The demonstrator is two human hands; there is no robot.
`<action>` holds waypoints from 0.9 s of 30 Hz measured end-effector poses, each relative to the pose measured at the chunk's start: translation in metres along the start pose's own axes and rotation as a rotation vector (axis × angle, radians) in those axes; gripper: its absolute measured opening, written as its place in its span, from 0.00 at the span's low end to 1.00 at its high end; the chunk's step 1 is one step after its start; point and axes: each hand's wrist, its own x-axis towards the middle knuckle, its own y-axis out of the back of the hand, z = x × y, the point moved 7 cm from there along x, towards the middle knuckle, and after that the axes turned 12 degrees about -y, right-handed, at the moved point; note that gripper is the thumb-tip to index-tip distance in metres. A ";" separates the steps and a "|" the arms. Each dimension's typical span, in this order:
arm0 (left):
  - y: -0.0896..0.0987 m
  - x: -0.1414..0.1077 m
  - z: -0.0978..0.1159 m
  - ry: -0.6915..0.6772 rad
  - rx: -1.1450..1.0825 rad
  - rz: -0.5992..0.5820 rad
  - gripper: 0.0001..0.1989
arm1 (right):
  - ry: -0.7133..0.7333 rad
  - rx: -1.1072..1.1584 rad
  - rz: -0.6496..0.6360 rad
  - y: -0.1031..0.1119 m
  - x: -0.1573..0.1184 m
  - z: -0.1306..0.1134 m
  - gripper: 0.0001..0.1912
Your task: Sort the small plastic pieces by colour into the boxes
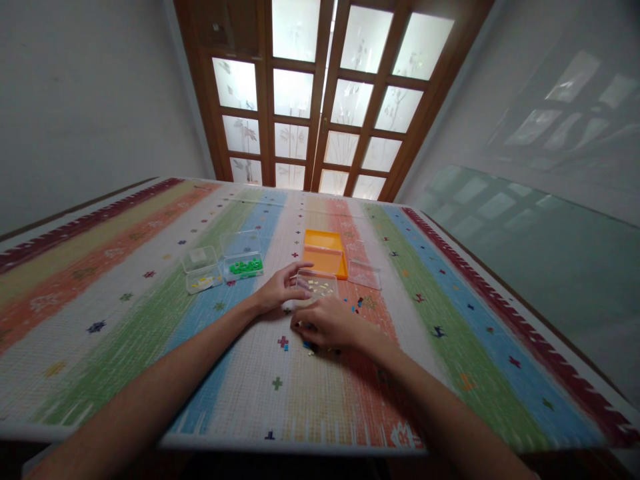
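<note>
My left hand [284,288] is at the left side of a clear box [327,275] that holds small cream pieces [320,288]. Its fingers are apart, with the fingertips around the box's near left corner. Just in front of that box, my right hand [325,321] is bent down over small loose pieces, its fingers curled together. What its fingertips hold, if anything, is hidden. Blue, black and cream pieces [311,348] lie under and below the right hand. More blue and red pieces [359,303] are scattered to the right of the box.
An orange case [324,240] stands open behind the clear box, with a clear lid [365,275] at its right. To the left are an open box of green pieces [245,267] and one with yellow pieces [204,283]. A striped cloth [150,333] covers the table.
</note>
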 end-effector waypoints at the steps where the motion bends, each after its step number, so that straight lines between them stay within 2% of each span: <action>1: 0.000 0.000 0.000 0.003 0.002 0.002 0.35 | -0.005 -0.015 0.006 0.000 0.000 0.000 0.07; 6: 0.001 0.001 -0.002 -0.014 -0.003 0.005 0.35 | -0.046 -0.085 0.017 0.000 0.000 0.004 0.06; 12: 0.002 0.000 -0.004 -0.022 -0.013 -0.001 0.35 | -0.018 -0.008 0.017 0.007 -0.001 0.003 0.04; 20: 0.002 0.000 -0.003 -0.011 0.006 -0.006 0.35 | -0.021 0.002 0.004 -0.001 0.002 -0.003 0.07; 24: 0.002 0.000 -0.004 -0.023 -0.024 -0.011 0.35 | 0.007 0.139 0.087 0.019 -0.002 0.002 0.07; 27: 0.001 0.000 -0.003 -0.045 -0.040 -0.021 0.34 | -0.068 0.238 0.197 0.040 -0.005 0.023 0.10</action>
